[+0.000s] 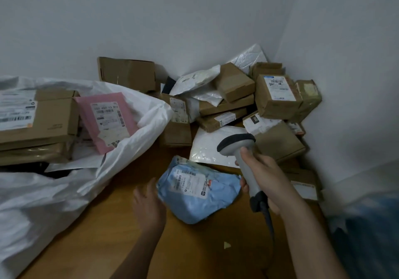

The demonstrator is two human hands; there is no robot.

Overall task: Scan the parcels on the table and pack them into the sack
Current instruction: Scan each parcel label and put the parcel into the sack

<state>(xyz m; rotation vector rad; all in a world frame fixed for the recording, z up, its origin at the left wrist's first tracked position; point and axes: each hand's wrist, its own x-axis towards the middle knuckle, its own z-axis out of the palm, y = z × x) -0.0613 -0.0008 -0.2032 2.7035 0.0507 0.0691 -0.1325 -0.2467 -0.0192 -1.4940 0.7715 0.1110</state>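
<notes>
Pale grey walls meet in a corner at the far right, and below them we see a wooden tabletop (121, 231) carrying everything. We take the blue parcel (200, 194) as our landmark: a crumpled soft mailer lying flat on the bare wood, its white label with barcodes facing up. Just left of it our left hand (149, 203) hovers with fingers relaxed and spread, grasping nothing, the fingertips very near the parcel's left edge; we cannot tell whether they touch it. Just right of it our right hand (263, 177) is wrapped around the grey handle of the scanner (239, 149), whose dark-rimmed head sits above the parcel's upper right corner, with a dark cable trailing down from the handle's base. Left of the blue parcel and above it lies the white sack (133, 145), its mouth open toward us; inside it we see a pink mailer (108, 119) with a white label leaning against stacked brown boxes (43, 119). Behind the blue parcel a white mailer (211, 145) lies flat, and beyond that, up into the wall corner, a loose pile of cardboard boxes (276, 93) and white bags is heaped at all angles. Below and to the right of the blue parcel a small pale scrap (226, 245) rests on the wood.
</notes>
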